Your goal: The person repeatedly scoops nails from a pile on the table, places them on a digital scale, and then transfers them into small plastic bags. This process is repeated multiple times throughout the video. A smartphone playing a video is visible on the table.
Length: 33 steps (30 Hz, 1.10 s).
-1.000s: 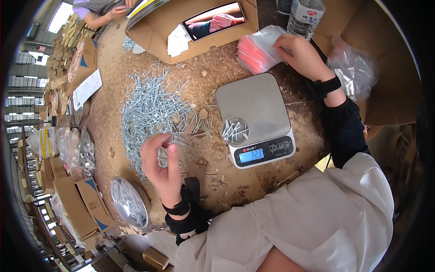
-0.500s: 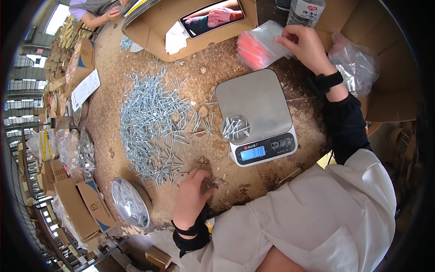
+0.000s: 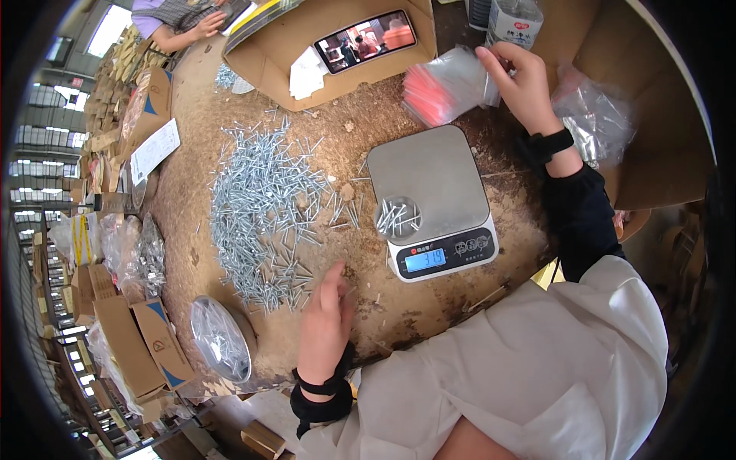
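Head view: lettered scale [image 3: 433, 169], shiny silver fasteners [image 3: 257, 195]; left hand [image 3: 323, 330] loosely curled, right hand [image 3: 524, 83] half-open by baggies [image 3: 441, 88], can't tell grips.

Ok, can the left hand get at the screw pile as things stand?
Looks like yes: the left hand is beside the screw pile, with nothing standing between; whether it holds anything is unclear.

Shiny metal fasteners [image 3: 257, 201], smooth satin-metal scale plate [image 3: 433, 172], glossy plastic bags [image 3: 446, 86], rough tabletop [image 3: 185, 165]
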{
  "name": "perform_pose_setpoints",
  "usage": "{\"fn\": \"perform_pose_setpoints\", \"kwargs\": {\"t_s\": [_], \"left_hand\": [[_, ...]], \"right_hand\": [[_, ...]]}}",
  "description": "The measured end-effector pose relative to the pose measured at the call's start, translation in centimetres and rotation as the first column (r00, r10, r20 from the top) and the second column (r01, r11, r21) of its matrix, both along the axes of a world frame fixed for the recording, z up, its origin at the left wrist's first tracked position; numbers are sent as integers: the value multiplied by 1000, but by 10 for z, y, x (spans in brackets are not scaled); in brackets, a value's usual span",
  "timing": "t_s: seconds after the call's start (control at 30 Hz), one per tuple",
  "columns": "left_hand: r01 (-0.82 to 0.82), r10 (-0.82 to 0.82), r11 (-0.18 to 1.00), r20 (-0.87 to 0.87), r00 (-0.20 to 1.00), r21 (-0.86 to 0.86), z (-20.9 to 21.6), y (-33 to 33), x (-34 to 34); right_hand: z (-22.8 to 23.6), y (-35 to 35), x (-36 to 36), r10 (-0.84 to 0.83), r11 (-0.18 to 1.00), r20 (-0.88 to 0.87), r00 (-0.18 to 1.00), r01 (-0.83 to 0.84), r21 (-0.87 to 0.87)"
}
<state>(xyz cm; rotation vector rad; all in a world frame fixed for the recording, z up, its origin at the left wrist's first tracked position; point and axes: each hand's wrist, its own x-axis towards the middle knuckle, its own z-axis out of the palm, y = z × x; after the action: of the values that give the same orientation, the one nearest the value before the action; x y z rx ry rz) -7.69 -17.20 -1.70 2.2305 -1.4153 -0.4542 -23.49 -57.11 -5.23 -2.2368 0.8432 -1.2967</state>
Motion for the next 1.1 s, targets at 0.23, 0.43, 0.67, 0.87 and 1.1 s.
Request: {"fn": "perform_pose_setpoints", "kwargs": {"t_s": [0.23, 0.43, 0.67, 0.87, 1.1], "left_hand": [[153, -172, 847, 10, 985, -509, 22, -72, -2], [199, -151, 786, 131, 980, -586, 13, -75, -4], [53, -377, 751, -361, 853, -658, 14, -68, -36], [167, -171, 725, 61, 983, -668, 23, -69, -47], [124, -293, 882, -323, 900, -454, 18, -57, -38]], "right_hand": [[14, 22, 1, 43, 999, 114, 993, -39, -36], [52, 79, -8, 465, 852, 185, 866, -494, 174], [88, 140, -12, 860, 477, 168, 482, -876, 70], [84, 168, -2, 852, 523, -47, 521, -851, 52], [66, 172, 6, 888, 456, -97, 450, -889, 45]]}}
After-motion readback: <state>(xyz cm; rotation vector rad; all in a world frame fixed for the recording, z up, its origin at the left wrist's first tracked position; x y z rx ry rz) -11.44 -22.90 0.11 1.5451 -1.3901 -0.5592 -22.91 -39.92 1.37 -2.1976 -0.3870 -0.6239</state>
